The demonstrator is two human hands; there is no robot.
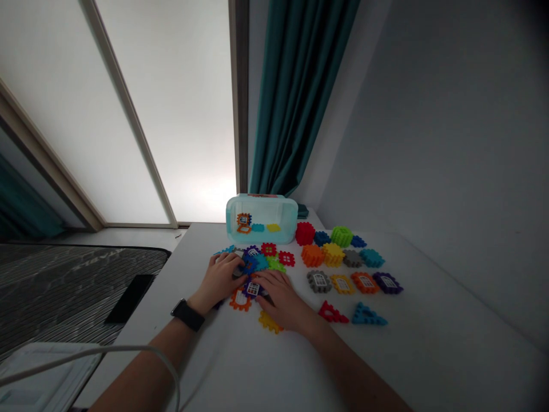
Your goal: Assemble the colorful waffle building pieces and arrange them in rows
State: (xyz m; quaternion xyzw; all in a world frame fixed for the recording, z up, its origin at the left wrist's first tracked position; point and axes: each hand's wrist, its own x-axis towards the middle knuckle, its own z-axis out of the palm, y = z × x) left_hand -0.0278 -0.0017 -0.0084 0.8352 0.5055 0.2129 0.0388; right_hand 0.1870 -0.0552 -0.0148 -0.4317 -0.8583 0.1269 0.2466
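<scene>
On the white table (pixel 240 366), the left hand (pixel 221 274) curls over a mixed pile of notched plastic tiles (pixel 261 262), in front of the clear bin (pixel 231 233); I cannot tell if its fingers grip one. The right hand (pixel 281 300) spreads its fingers over the near part of the pile, around the purple window tile (pixel 253 288), and whether it pinches this is also unclear. Pieces overlap, so pulling one could drag its neighbours. The right forearm is near the red triangle (pixel 332 313); a careless sideways sweep could push it.
</scene>
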